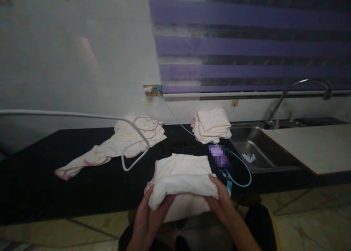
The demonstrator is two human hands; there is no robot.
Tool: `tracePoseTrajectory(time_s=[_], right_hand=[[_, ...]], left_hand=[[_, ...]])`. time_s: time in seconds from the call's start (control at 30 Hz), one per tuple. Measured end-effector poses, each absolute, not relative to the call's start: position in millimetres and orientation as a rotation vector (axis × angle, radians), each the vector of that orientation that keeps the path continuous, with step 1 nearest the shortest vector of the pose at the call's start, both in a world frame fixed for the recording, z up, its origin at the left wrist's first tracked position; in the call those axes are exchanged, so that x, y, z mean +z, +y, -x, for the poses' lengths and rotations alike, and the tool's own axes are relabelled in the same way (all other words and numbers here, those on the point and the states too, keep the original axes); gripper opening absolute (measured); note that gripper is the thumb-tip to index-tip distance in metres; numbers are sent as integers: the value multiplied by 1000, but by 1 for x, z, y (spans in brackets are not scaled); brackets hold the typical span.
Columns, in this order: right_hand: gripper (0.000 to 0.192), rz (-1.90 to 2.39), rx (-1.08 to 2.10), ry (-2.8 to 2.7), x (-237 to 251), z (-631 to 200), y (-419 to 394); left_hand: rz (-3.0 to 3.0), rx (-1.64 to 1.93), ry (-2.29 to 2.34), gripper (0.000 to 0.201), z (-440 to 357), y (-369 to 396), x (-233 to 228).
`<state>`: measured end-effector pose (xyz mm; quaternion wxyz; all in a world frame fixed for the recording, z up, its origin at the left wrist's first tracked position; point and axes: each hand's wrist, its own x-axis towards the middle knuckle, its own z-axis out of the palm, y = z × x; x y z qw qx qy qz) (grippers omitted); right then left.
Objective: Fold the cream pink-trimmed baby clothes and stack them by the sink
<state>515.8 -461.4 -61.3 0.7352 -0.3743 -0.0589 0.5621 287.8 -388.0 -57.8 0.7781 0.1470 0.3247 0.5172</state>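
**Both hands on a folded cloth at the counter edge**

Left hand (pixel 149 216) grips the near-left corner of the folded white cloth (pixel 182 178); fingers curled up under the fold, thumb on top, closed on the fabric. Right hand (pixel 222 200) holds the near-right edge, fingers wrapped over the fold and pinching it. The cloth has a thin pink trim, lies half on the black counter (pixel 82 181), and its near part hangs past the front edge toward the person.

Around it:
- Loose heap of the same pale cloths (pixel 120 143) spread out at the counter's left-centre, well apart from the hands.
- White hanger-like wire (pixel 128 126) runs in from the left and loops over that heap.
- Neat stack of folded cloths (pixel 211 126) at the back, just beside the steel sink (pixel 260 152).
- Blurred purple item (pixel 219 155) lies on the counter just right of the held cloth, between it and the sink.
- Teal cable (pixel 175 117) runs from the wall socket (pixel 152 90) down past that item.
- Curved tap (pixel 298 86) over the sink; a pale board (pixel 312 147) covers its right side.
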Motion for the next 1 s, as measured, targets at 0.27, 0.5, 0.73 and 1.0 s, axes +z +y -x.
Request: tracePoseTrajectory(time_s=[0.27, 0.5, 0.73, 1.0], right_hand=[[46, 876, 1161, -363, -67, -525, -391], [59, 1384, 665, -1114, -107, -512, -385], [39, 1611, 74, -1808, -115, -487, -401], [88, 1579, 182, -2013, -84, -520, -443]], left_hand=[[-605, 1037, 696, 61, -315, -332, -62], [-2016, 958, 1022, 52, -321, -319, -89], [-2709, 531, 1097, 51, -314, -323, -100], [-2790, 468, 790, 86, -268, -328, -66]])
